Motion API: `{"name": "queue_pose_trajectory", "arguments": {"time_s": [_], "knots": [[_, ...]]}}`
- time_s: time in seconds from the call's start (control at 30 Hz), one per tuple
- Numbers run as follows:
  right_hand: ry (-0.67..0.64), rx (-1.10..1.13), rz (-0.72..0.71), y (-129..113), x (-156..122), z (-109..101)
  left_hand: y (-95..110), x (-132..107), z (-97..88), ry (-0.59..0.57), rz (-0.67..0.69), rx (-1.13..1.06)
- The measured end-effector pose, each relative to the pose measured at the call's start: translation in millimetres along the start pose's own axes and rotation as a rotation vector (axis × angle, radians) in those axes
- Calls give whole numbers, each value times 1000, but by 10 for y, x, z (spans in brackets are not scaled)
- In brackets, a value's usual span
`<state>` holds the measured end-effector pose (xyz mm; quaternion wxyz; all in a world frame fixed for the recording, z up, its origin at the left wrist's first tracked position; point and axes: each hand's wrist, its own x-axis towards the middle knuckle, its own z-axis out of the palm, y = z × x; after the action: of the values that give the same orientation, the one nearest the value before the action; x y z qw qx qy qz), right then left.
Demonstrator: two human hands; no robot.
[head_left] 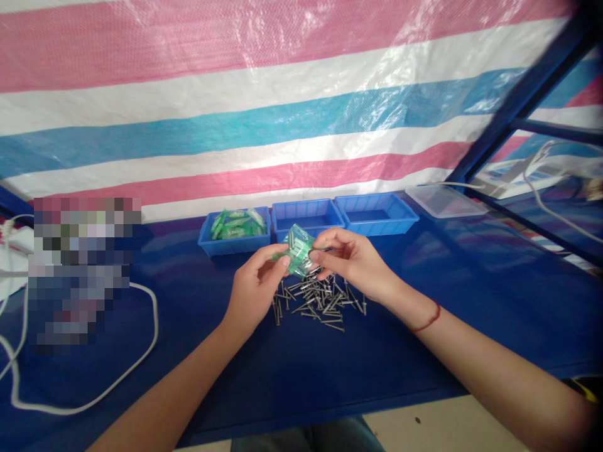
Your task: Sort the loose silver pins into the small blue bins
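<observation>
A small clear plastic bag with green on it point(300, 251) is stretched between my two hands above the table. My left hand point(257, 279) pinches its left side between thumb and fingers. On the other side, my right hand point(353, 257) grips the bag's right edge, fingers curled. A few thin metal pieces show through the plastic. Under the hands lies a loose pile of metal screws or nails point(325, 298); which of the two I cannot tell. Behind my left hand stands a blue bin point(230, 247) holding several similar green bags.
Two more blue bins, a middle one point(306, 204) and a right one point(381, 224), stand in the row. A translucent lid point(445, 202) lies farther right. A white cable point(153, 314) loops across the blue table point(301, 370) at left, beside a blurred-out area.
</observation>
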<state>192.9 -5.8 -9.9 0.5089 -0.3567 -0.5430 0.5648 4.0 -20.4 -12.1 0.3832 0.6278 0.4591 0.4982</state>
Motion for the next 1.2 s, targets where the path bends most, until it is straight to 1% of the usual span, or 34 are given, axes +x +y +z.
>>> {"name": "queue_pose_trajectory", "arguments": {"time_s": [0.17, 0.27, 0.33, 0.4, 0.5, 0.53, 0.6, 0.67, 0.77, 0.83, 0.87, 0.97, 1.03, 1.13, 1.2], "knots": [[46, -53, -32, 7, -17, 41, -57, 6, 24, 15, -40, -62], [66, -72, -44, 11, -22, 63, -75, 27, 14, 10, -52, -34], [69, -76, -24, 5, -20, 66, -75, 76, -43, 32, -27, 13], [73, -81, -9, -14, -15, 58, -70, 163, -166, 111, 32, 96], [94, -104, -25, -47, -6, 37, -73, 336, -464, 315, 163, 229], [102, -112, -33, -54, -5, 31, -80, 394, -576, 384, 202, 299], [106, -126, -43, -54, -4, 25, -108, 493, -779, 439, 244, 505], [94, -136, -43, -39, -5, 27, -154, 567, -919, 419, 268, 692], [74, -146, -32, -2, -6, 36, -245, 638, -990, 278, 271, 856], [68, -155, -27, 23, -3, 39, -298, 666, -972, 221, 289, 938], [65, -161, -25, 34, 0, 40, -317, 675, -955, 220, 300, 973], [53, -181, -17, 66, 8, 39, -335, 674, -897, 273, 327, 1042], [41, -192, -9, 84, 10, 39, -319, 654, -858, 265, 354, 1066], [30, -206, -3, 109, 4, 45, -281, 607, -793, 167, 387, 1107], [27, -217, -4, 122, -1, 50, -265, 579, -750, 84, 373, 1146]]}}
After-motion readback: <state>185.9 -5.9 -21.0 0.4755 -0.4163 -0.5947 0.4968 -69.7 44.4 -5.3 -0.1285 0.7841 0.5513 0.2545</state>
